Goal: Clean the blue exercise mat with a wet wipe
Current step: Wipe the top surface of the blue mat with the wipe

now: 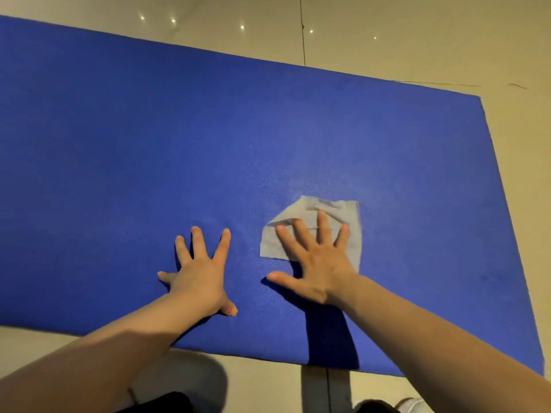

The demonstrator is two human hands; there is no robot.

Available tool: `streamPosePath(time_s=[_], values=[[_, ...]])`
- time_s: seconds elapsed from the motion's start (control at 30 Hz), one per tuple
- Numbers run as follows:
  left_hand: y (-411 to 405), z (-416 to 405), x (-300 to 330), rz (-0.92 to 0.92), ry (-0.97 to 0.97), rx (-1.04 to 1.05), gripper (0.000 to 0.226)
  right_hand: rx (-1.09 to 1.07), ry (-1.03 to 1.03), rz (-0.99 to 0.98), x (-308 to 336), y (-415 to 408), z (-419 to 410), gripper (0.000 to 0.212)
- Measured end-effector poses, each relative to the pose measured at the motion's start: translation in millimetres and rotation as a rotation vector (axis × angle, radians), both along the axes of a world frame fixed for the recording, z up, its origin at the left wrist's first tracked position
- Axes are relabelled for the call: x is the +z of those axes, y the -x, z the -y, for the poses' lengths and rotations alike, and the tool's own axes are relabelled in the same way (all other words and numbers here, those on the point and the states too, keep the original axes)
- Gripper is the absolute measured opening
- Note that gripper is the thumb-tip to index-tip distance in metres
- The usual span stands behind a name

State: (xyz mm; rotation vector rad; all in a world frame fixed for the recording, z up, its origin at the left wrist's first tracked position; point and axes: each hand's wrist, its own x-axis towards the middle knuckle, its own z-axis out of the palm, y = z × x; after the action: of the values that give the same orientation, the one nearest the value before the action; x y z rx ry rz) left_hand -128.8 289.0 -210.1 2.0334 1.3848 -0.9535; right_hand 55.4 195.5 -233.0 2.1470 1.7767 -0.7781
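The blue exercise mat (185, 138) lies flat on the floor and fills most of the view. A pale grey wet wipe (310, 213), partly folded, lies on the mat right of centre. My right hand (316, 260) presses flat on the wipe with its fingers spread and straight; the thumb rests on the mat beside it. My left hand (202, 272) lies flat on the bare mat to the left of the wipe, fingers spread, touching nothing else.
Beige tiled floor (387, 40) surrounds the mat at the back, the right and the near edge. The mat's right corner lies at the far right. Dark clothing (167, 403) and a pale shoe (414, 405) show at the bottom edge.
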Motion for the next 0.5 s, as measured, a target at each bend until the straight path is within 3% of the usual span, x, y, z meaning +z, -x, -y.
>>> streamPosePath(time_s=[0.17,0.23,0.37,0.5], values=[[5,-7,3,0.106,-0.085,-0.031,0.129,0.157,-0.013,-0.004,-9,-6,-26,0.111],[-2,-23,7,0.120,-0.174,-0.142,0.131,0.027,-0.048,0.012,-12,-39,-36,0.115],[-22,-71,11,0.038,-0.179,-0.145,0.138,-0.276,0.010,0.076,-6,-95,-51,0.092],[-44,-103,5,-0.064,-0.084,-0.184,0.150,-0.345,-0.013,0.068,-7,-80,-73,0.105]])
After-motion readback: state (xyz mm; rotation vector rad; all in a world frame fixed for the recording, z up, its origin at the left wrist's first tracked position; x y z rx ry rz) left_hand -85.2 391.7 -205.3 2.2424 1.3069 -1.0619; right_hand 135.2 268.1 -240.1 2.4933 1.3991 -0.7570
